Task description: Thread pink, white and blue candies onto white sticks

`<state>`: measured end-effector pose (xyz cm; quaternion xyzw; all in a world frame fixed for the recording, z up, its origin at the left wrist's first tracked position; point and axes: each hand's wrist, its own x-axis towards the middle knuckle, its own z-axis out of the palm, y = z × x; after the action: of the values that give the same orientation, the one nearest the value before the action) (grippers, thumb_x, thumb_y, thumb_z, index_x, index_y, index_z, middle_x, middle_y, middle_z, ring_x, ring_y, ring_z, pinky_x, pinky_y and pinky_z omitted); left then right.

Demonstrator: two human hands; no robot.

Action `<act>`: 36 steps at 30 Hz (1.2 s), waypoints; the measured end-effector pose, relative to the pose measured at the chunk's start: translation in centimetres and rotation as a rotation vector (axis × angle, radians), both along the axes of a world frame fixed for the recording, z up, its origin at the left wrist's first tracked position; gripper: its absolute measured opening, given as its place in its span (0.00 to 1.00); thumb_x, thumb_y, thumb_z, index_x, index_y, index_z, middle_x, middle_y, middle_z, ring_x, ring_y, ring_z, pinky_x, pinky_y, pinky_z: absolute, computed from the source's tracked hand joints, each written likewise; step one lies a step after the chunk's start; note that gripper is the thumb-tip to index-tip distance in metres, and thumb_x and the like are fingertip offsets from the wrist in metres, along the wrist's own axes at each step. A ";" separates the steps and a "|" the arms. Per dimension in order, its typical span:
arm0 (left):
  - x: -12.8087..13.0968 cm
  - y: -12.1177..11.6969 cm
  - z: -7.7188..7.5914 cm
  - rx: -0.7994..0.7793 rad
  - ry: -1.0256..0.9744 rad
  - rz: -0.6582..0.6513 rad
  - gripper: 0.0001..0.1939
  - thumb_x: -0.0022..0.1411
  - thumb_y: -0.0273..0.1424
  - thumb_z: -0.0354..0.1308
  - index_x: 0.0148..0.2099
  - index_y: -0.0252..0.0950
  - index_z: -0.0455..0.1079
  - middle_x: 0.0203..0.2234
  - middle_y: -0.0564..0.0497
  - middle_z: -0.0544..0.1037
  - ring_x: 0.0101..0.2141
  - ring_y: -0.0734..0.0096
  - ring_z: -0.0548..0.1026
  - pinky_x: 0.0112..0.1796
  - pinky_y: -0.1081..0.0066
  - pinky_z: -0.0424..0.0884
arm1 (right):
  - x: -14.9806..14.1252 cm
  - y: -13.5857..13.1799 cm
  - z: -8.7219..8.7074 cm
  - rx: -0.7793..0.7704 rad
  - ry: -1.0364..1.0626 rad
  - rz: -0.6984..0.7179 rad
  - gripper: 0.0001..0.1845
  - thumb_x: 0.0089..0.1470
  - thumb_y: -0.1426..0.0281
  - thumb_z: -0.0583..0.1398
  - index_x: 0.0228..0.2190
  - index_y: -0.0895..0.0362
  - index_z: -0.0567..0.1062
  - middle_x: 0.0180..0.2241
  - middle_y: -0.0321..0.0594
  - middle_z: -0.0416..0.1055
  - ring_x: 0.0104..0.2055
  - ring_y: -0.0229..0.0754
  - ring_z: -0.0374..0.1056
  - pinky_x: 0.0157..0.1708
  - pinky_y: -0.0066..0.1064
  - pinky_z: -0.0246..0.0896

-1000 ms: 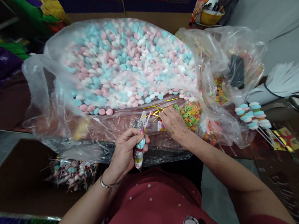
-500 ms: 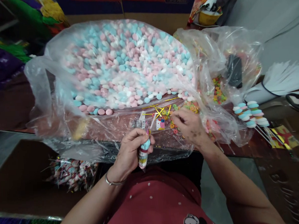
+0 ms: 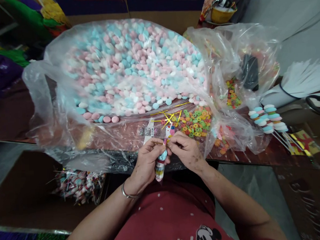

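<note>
My left hand (image 3: 148, 158) is closed around the neck of a wrapped marshmallow skewer (image 3: 159, 170), a clear printed bag with blue and pink sweets inside. Its gathered top points away from me. My right hand (image 3: 187, 150) pinches close at that neck, where a bit of gold twist tie shows between the fingers; most of it is hidden. Just beyond the hands lie loose gold twist ties (image 3: 168, 117) and a small printed wrapper (image 3: 169, 130). Ring-shaped gummies (image 3: 196, 121) lie to the right of them, beside a clear packet with a barcode label (image 3: 149, 131) on the left.
A large clear bag of pastel marshmallows (image 3: 135, 67) fills the table's middle. Bare marshmallow skewers (image 3: 268, 118) lie at right, near white sticks (image 3: 305, 78) and a dark phone-like object (image 3: 250, 72). A cardboard box (image 3: 24, 191) at lower left holds wrapped skewers (image 3: 77, 185).
My right hand has come left from over the gummies to the bag's neck, uncovering the gummies. My left hand has shifted slightly right with the wrapped skewer.
</note>
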<state>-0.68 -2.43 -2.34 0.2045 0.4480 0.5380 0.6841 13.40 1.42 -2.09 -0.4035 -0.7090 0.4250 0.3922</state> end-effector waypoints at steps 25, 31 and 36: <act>-1.1 1.6 2.4 -0.161 0.150 -1.161 0.02 0.39 0.24 0.66 0.22 0.33 0.77 0.17 0.52 0.79 0.15 0.76 0.72 0.17 0.79 0.69 | 3.5 0.2 6.1 0.798 -0.557 0.797 0.11 0.61 0.74 0.58 0.26 0.55 0.73 0.30 0.33 0.73 0.32 0.35 0.61 0.36 0.28 0.60; -0.9 0.7 2.0 -0.232 0.121 -1.153 0.01 0.39 0.24 0.65 0.20 0.32 0.77 0.16 0.51 0.78 0.14 0.76 0.72 0.15 0.81 0.66 | 3.9 0.1 5.4 0.781 -0.593 0.871 0.09 0.61 0.72 0.58 0.28 0.52 0.75 0.34 0.30 0.75 0.35 0.33 0.65 0.37 0.25 0.61; -0.7 0.3 2.0 -0.269 0.132 -1.119 0.03 0.38 0.23 0.64 0.21 0.31 0.76 0.16 0.50 0.78 0.14 0.76 0.71 0.16 0.80 0.66 | 4.2 -0.3 4.9 0.720 -0.606 0.816 0.03 0.57 0.70 0.62 0.31 0.52 0.77 0.35 0.34 0.74 0.35 0.34 0.66 0.32 0.25 0.61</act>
<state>-1.40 -2.17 -0.31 0.3546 0.3778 0.0191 0.8551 17.60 1.10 2.76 -0.0451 -0.9847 0.1418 0.0910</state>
